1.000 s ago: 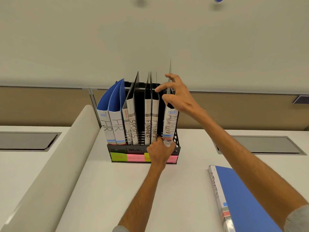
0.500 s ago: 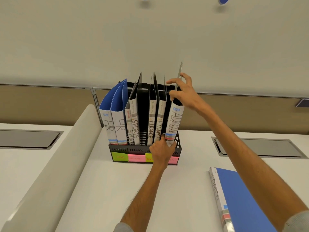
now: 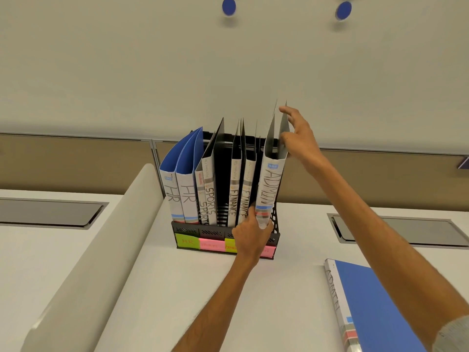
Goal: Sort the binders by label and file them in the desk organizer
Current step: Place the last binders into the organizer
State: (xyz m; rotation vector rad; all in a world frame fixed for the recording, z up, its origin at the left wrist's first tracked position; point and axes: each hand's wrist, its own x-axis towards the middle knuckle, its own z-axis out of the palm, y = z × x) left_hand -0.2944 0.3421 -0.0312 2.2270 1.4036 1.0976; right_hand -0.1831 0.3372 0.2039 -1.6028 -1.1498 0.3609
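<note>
A black mesh desk organizer (image 3: pixel 276 226) stands at the back of the white desk, with coloured sticky labels (image 3: pixel 200 243) on its front. It holds two blue HR binders (image 3: pixel 181 196), SPORTS binders (image 3: pixel 210 196) and two FINANCE binders (image 3: pixel 239 196). An ADMIN binder (image 3: pixel 269 189) leans in the rightmost slot, tilted right at the top. My left hand (image 3: pixel 250 237) grips its lower spine. My right hand (image 3: pixel 298 138) holds its top cover edge. A second blue ADMIN binder (image 3: pixel 375 306) lies flat on the desk at the right.
A curved white partition (image 3: pixel 83 250) runs along the left of the desk. Grey cable hatches are set into the surface at the left (image 3: pixel 48 212) and right (image 3: pixel 396 228). A pale wall panel rises right behind the organizer.
The ADMIN binder's top has tipped to the right and its covers have spread apart. My right hand moved right and up along its top edge. My left hand stayed at the lower spine.
</note>
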